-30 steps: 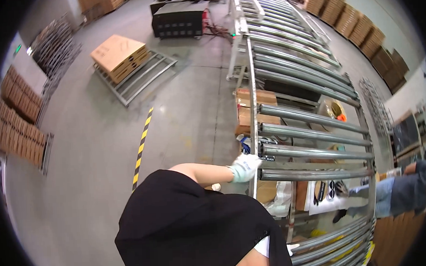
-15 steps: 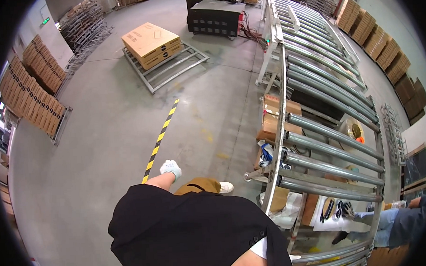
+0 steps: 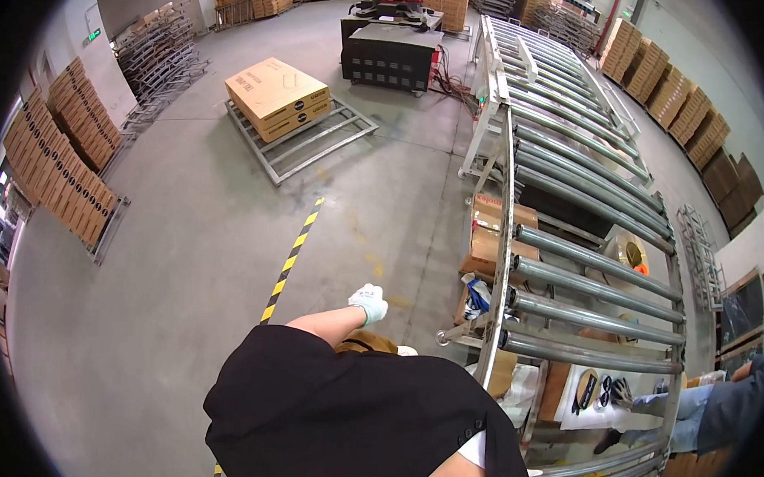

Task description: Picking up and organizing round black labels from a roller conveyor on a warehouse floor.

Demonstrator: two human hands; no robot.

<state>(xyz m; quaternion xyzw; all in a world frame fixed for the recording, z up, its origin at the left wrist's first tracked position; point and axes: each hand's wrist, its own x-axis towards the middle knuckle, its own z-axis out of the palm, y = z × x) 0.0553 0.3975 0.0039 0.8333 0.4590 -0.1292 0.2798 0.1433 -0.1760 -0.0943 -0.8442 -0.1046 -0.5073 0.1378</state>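
Note:
My left hand [image 3: 369, 303] wears a white glove and hangs in front of my body, above the grey floor and my brown trouser leg. Its fingers are curled closed, and I see nothing held in it. My right forearm [image 3: 452, 476] shows at the bottom edge beside the conveyor, while the right hand itself is out of sight. To my right runs a roller conveyor [image 3: 593, 291] with metal rollers. Ahead, a stack of flat brown cartons [image 3: 278, 94] lies on a metal frame pallet [image 3: 297, 165].
Yellow-black floor tape [image 3: 293, 261] runs ahead. A black machine cabinet [image 3: 389, 57] stands at the back. Stacked cartons [image 3: 62, 176] line the left; more cartons [image 3: 661, 90] stand at the right wall. Beyond the conveyor at lower right is another person [image 3: 730, 411]. Boxes [image 3: 494, 234] sit under the rollers.
My left hand has swung to the right across my front, still closed. The view has shifted slightly, so the cartons and pallet appear lower.

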